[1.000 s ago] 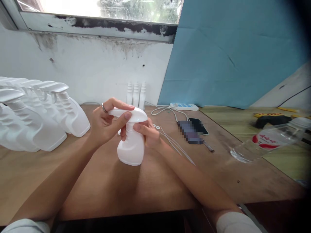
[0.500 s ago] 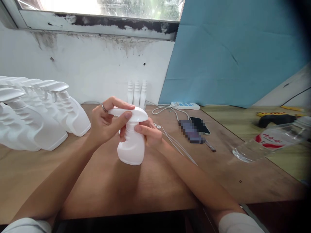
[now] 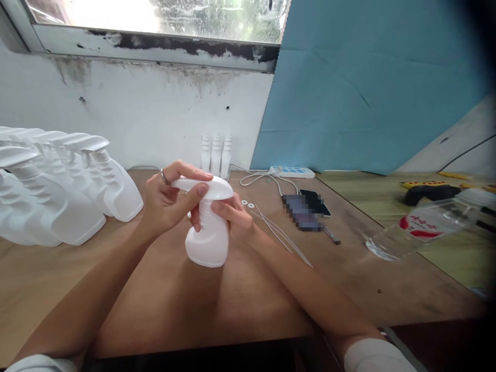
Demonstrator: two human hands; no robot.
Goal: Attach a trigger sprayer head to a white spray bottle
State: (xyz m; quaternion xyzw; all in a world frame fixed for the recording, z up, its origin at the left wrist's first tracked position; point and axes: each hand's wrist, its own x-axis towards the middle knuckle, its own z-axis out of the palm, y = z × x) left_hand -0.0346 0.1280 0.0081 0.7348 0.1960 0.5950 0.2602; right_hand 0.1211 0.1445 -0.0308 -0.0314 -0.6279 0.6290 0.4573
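A small white spray bottle (image 3: pixel 207 243) stands upright on the wooden table (image 3: pixel 163 299), near its middle. My left hand (image 3: pixel 166 204), with a ring on one finger, grips the white trigger head (image 3: pixel 207 187) on top of it, thumb and fingers along the head. From the right side, my right hand (image 3: pixel 232 219) wraps the neck and upper body of the same bottle. Both forearms rest low over the table.
A row of several finished white spray bottles (image 3: pixel 77 191) lies at the left. Three white tube parts (image 3: pixel 216 154) stand by the wall. Thin straws (image 3: pixel 279 235), small washers (image 3: pixel 248 203), a power strip (image 3: pixel 292 172), two phones (image 3: pixel 308 209) and a clear plastic bottle (image 3: pixel 422 227) lie to the right.
Both hands keep hold of the bottle in the same spot; the fingers shift only slightly around the trigger head and neck. The view has dipped a little.
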